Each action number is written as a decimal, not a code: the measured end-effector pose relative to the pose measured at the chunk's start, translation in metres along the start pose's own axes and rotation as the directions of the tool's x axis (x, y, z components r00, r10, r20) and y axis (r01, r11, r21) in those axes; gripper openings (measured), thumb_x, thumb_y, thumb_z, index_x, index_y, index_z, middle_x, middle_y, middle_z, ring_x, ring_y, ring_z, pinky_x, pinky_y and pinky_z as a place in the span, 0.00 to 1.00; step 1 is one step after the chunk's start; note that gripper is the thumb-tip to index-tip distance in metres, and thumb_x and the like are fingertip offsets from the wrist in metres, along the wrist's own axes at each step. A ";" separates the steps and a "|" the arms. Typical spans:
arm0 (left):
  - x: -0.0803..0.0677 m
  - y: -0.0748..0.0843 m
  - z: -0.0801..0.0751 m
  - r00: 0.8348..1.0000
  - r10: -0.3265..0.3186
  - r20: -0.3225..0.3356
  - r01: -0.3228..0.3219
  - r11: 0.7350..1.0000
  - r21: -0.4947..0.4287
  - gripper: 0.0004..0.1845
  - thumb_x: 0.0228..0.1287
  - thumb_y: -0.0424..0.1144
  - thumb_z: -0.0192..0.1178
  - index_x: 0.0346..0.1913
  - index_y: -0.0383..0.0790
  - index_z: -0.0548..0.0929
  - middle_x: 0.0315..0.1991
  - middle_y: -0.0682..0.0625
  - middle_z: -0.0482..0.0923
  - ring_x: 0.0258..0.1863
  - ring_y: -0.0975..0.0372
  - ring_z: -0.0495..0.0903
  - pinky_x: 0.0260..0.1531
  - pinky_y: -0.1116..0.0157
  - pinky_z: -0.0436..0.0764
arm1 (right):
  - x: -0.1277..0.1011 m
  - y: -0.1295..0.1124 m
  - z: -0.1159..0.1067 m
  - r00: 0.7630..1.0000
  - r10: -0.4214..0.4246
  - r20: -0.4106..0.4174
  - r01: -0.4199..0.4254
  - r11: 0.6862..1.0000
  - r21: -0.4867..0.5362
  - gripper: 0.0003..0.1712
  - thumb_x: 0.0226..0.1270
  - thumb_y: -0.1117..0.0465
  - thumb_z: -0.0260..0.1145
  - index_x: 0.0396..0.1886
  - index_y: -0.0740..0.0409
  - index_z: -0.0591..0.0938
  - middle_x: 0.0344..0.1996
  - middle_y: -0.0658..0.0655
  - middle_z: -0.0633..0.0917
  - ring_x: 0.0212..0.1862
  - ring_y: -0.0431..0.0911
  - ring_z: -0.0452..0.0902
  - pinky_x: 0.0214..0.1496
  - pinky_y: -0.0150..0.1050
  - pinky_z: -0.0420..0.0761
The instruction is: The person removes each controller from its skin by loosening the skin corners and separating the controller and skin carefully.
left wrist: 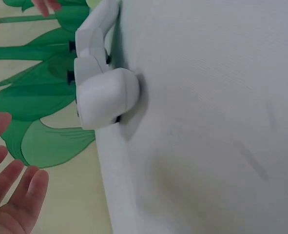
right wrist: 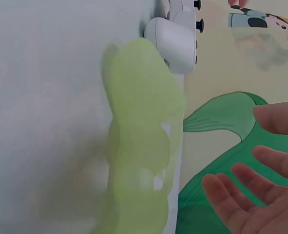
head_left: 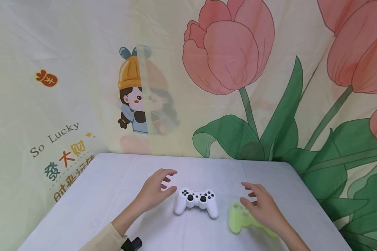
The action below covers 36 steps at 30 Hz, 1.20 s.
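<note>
A white game controller (head_left: 196,202) is lying flat on the worktop (head_left: 97,195) in the lower middle of the head view, its sticks and buttons facing up and its two grips pointing toward the bottom of the frame. Just to its right in that view, a pale green silicone controller cover (head_left: 240,218) is resting on the same surface, close beside the white one without clearly touching it. The left hand (head_left: 155,190) is hovering just left of the white game controller with its fingers spread and loosely bent, grasping nothing; in the left wrist view its fingertips (left wrist: 17,190) are showing at the lower left, apart from the controller's rounded grip (left wrist: 105,97). The right hand (head_left: 264,205) is hanging over the right part of the green cover, fingers likewise relaxed and spread, gripping nothing; whether it is brushing the cover cannot be told. In the right wrist view the fingers (right wrist: 260,190) are sitting at the lower right, clear of the blurred green cover (right wrist: 139,136), with the white controller's grip (right wrist: 175,41) just beyond it at the top of the frame. A cream sleeve (head_left: 105,238) is covering the left forearm at the bottom edge of the head view. Behind the worktop a printed cloth backdrop (head_left: 66,52) is hanging, showing large pink tulips (head_left: 229,45) with green leaves on the right, and a cartoon child in an orange hat (head_left: 133,94) on the left.
</note>
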<state>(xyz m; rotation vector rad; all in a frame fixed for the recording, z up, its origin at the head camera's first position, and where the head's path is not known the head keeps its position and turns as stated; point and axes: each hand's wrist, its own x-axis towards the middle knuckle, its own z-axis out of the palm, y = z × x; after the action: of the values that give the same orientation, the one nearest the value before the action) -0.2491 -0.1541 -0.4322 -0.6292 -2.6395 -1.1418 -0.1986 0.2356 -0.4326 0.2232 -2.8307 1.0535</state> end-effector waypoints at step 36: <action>0.003 -0.029 0.043 0.958 -0.087 0.275 0.138 0.976 -0.170 0.49 0.58 0.44 0.81 0.80 0.39 0.67 0.73 0.36 0.70 0.58 0.49 0.82 0.47 0.63 0.86 | 0.039 -0.031 0.078 0.969 -0.098 0.225 0.068 0.988 0.135 0.56 0.55 0.52 0.86 0.80 0.55 0.67 0.65 0.62 0.75 0.51 0.47 0.78 0.44 0.36 0.80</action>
<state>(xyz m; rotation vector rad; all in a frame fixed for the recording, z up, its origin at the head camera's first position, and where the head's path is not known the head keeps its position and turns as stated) -0.2657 -0.1395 -0.4798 -0.7191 -2.8442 -1.4453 -0.2353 0.1573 -0.4653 0.5038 -2.9247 1.2666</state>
